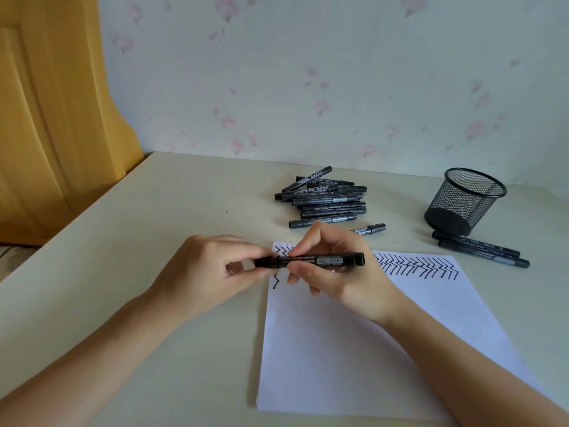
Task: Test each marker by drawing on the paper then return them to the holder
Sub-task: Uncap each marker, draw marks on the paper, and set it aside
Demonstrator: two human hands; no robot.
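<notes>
I see both hands brought together over the top edge of the paper (354, 349), a smooth white sheet lying flat on the pale matte table (154, 211). My left hand (203, 272) pinches the cap end of a black marker (311, 260), a glossy cylinder with a barcode label, held level above the sheet. My right hand (335, 266) grips its barrel from behind, fingers curled around it; whether the cap is seated or coming off I cannot tell. Beyond my right hand a row of black zigzag strokes (415, 266) runs along the paper's far edge. Past the knuckles, a loose pile of markers (323, 200) lies on the table. Farther right stands the holder (465, 201), a round black wire-mesh cup, tilted in the wide lens, with two long markers (483, 249) lying just beside its base.
</notes>
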